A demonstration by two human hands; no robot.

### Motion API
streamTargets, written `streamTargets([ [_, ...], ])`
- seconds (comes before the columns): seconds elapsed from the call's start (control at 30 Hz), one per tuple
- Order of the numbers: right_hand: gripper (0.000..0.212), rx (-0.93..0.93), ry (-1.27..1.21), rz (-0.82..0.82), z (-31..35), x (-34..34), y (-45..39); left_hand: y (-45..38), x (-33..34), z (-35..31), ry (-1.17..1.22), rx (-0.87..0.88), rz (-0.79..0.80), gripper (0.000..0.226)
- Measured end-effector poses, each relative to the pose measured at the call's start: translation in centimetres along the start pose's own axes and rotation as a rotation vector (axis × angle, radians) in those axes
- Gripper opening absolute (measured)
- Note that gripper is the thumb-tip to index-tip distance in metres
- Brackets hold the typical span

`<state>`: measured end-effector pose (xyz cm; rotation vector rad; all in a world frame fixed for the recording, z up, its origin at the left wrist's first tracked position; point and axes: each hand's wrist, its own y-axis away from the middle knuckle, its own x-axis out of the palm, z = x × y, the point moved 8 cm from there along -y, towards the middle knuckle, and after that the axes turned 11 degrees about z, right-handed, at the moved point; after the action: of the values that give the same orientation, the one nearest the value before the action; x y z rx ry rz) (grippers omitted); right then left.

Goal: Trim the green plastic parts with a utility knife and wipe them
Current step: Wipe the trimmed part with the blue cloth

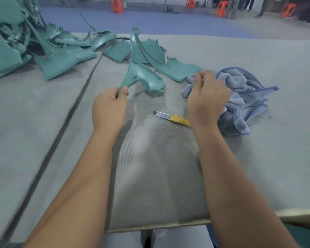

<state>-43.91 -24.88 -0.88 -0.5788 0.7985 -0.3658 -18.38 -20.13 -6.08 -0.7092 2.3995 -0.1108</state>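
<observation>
1. While the knife (172, 118) lies untouched on the table (258, 158) between the wrists, the wiping step looks to be in hand.
2. The left hand (109, 108) pinches the narrow end of one part (141, 76), which reaches toward one o'clock.
3. The right hand (207, 97) closes on the cloth (243, 97) at three o'clock.
4. Next, I judge, the cloth must be lifted across onto the part.
5. Count: one knife, one cloth, one part held; the pile (43, 47) at ten o'clock is too tangled to count.

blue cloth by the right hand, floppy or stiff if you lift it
Likely floppy: the blue cloth lies crumpled in soft folds. Probably light, since the right hand bunches it easily. Unlikely to slide far on the grey table cover.
</observation>
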Motion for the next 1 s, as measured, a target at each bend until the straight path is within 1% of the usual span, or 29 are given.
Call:
streamTargets([
  [0.07,0.023,0.055,0.103,-0.087,-0.8,-1.3,0.1,0.3,0.5,-0.6,-0.063,0.031,0.028,0.046],
  [0.1,0.023,0.104,0.114,-0.081,-1.3,-1.4,0.1,0.4,0.8,-0.9,-0.088,0.051,0.043,0.046],
  [0.27,0.038,0.461,-0.020,0.168,-5.1,0.4,-0.7,0.8,1.5,-1.7,-0.129,0.107,0.079,0.047],
  [0.3,0.041,0.474,-0.044,0.173,-5.1,0.5,-0.7,0.7,1.5,-1.6,-0.125,0.104,0.078,0.047],
  [0.33,0.042,0.429,-0.100,0.136,-4.7,0.3,-0.8,0.7,1.5,-1.5,-0.120,0.100,0.078,0.046],
  [0.37,0.039,0.338,-0.213,0.061,-3.8,-0.1,-0.9,0.6,1.5,-1.5,-0.115,0.097,0.077,0.046],
  [0.4,0.031,0.219,-0.363,-0.022,-2.7,-0.7,-0.8,0.6,1.5,-1.4,-0.114,0.096,0.077,0.045],
  [0.43,0.018,0.117,-0.484,-0.089,-1.8,-1.3,-0.6,0.6,1.6,-1.4,-0.115,0.096,0.077,0.044],
  [0.47,0.007,0.070,-0.582,-0.084,-1.3,-1.2,-0.4,0.6,1.6,-1.4,-0.118,0.094,0.074,0.044],
  [0.5,0.016,0.080,-0.651,-0.042,-1.2,-0.7,-0.4,0.6,1.6,-1.4,-0.121,0.091,0.070,0.044],
  [0.53,0.027,0.115,-0.697,0.036,-1.3,0.2,-0.4,0.6,1.6,-1.4,-0.125,0.087,0.067,0.045],
  [0.57,0.032,0.173,-0.689,0.142,-1.3,1.4,-0.4,0.6,1.6,-1.4,-0.127,0.084,0.068,0.044],
  [0.6,0.032,0.223,-0.623,0.258,-1.5,2.6,-0.2,0.5,1.6,-1.3,-0.126,0.082,0.072,0.044],
  [0.63,0.030,0.251,-0.505,0.363,-1.5,3.7,0.0,0.5,1.6,-1.3,-0.121,0.079,0.075,0.044],
  [0.67,0.028,0.254,-0.353,0.435,-1.8,4.5,0.2,0.5,1.6,-1.2,-0.117,0.076,0.077,0.043],
  [0.7,0.031,0.243,-0.189,0.459,-1.9,4.6,0.4,0.5,1.6,-1.2,-0.113,0.073,0.078,0.043],
  [0.73,0.039,0.213,-0.036,0.448,-1.9,4.6,0.4,0.6,1.7,-1.2,-0.112,0.072,0.080,0.042],
  [0.83,0.054,0.085,0.283,0.336,-0.3,3.9,0.9,0.5,1.7,-1.3,-0.120,0.065,0.088,0.042],
  [0.9,0.058,0.080,0.397,0.338,-0.2,4.2,1.2,0.5,1.8,-1.3,-0.128,0.058,0.096,0.041],
  [0.93,0.057,0.113,0.392,0.361,-0.6,4.3,1.2,0.5,1.9,-1.3,-0.135,0.059,0.099,0.041],
  [1.0,0.045,0.167,0.264,0.368,-1.8,4.2,0.6,0.5,1.9,-1.4,-0.145,0.066,0.104,0.041],
])
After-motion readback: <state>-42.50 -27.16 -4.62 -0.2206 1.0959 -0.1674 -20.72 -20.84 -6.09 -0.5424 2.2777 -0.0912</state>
